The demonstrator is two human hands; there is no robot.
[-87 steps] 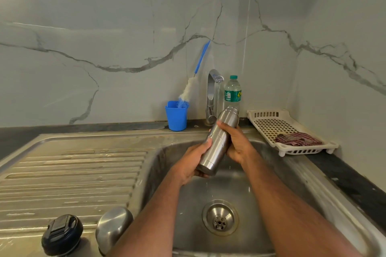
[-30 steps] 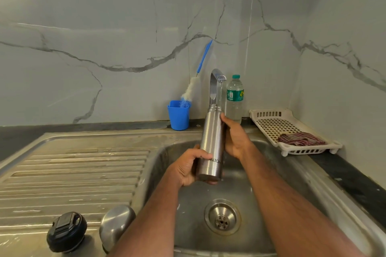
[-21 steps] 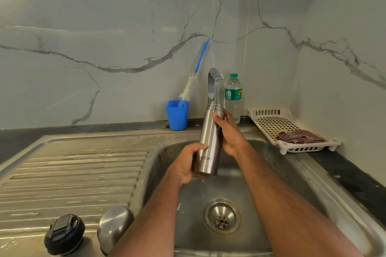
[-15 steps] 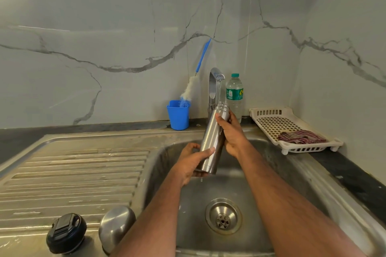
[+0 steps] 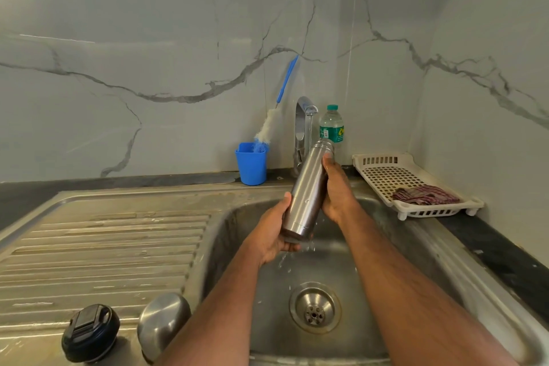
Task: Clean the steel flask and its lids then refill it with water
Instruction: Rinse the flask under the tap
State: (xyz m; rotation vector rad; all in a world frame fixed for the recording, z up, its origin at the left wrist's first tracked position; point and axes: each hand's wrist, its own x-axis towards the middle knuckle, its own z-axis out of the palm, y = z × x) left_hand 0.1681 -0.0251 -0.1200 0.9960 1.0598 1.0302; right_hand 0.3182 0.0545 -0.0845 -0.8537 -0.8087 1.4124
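Steel flask point(image 5: 309, 187), wet and likely slippery, tilts under the tap point(image 5: 306, 110) over the sink point(image 5: 416, 246): your left hand point(image 5: 271, 235) cups its base, right hand point(image 5: 337, 187) fingers wrap its upper body.

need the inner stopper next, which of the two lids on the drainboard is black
The black lid, leftmost at the drainboard's near edge; the steel cap beside it is plain shiny metal.

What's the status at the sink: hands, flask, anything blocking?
Left hand grips steel flask base; right hand holds its upper body. Flask tilted under running tap, dripping. Both lids off, on drainboard. Nothing blocking.
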